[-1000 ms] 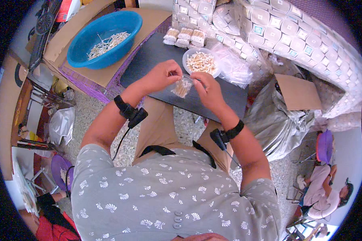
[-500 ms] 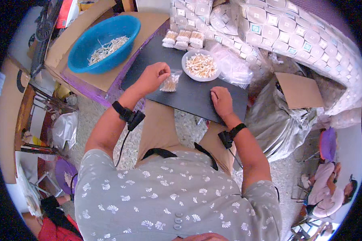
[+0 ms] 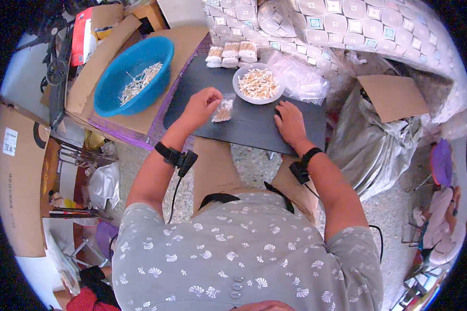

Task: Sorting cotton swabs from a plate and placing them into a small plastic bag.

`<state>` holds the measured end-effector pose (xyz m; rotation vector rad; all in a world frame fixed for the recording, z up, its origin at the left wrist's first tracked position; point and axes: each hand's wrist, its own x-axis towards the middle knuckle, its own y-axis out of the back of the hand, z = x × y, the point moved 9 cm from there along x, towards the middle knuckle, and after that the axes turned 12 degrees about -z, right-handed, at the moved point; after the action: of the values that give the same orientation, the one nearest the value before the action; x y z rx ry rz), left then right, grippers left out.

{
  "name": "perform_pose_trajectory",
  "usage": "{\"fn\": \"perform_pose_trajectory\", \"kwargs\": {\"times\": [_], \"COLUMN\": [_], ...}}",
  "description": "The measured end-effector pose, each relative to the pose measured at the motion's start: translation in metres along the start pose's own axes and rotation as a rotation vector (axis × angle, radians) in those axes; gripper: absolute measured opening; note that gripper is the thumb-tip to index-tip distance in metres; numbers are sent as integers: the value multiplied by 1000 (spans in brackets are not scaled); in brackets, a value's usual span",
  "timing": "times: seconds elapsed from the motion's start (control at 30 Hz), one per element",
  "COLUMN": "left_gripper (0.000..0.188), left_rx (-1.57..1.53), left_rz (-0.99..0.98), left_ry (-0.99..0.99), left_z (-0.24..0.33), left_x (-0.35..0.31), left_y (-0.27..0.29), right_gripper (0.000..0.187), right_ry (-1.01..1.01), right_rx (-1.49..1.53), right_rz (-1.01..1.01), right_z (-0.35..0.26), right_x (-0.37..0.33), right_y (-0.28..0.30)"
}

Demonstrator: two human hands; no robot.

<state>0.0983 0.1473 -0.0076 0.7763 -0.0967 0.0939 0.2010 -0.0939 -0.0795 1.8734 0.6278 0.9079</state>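
Note:
My left hand is closed in a pinch at the top edge of a small clear plastic bag. Cotton swabs show inside that bag, which rests on a dark board in front of me. Just right of the bag, a white bowl holds a heap of loose cotton swabs. My right hand rests on the board below the bowl's right side. Its fingers are bent loosely, thumb apart, and nothing shows in them.
Filled swab bundles are stacked at the board's far edge. Clear empty bags lie right of the bowl. A blue basin with more swabs stands on cardboard at left. A grey sack stands at right; a person sits beyond.
The view has shifted slightly. My right hand's fingers have straightened a little from a more curled pose. My left hand stays at the bag.

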Motion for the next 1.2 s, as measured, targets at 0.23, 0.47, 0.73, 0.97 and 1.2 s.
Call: {"fn": "perform_pose_trajectory", "kwargs": {"times": [0.23, 0.47, 0.73, 0.97, 1.2], "left_gripper": [15, 20, 17, 21, 19], "left_rx": [272, 314, 407, 483, 452], "left_rz": [-107, -2, -179, -342, -45], "left_ry": [30, -36, -84, 18, -158], "left_z": [-4, 7, -6, -37, -58], "left_x": [-2, 10, 36, 85, 110], "left_y": [-2, 12, -2, 7, 28], "right_gripper": [32, 32, 32, 33, 33], "right_ry": [-18, -17, -9, -56, -41], "right_rx": [17, 19, -2, 39, 38], "right_rz": [-25, -42, -26, -82, -86], "right_z": [4, 9, 10, 8, 5], "right_x": [4, 4, 4, 5, 7], "right_y": [-5, -7, -5, -2, -4]}}
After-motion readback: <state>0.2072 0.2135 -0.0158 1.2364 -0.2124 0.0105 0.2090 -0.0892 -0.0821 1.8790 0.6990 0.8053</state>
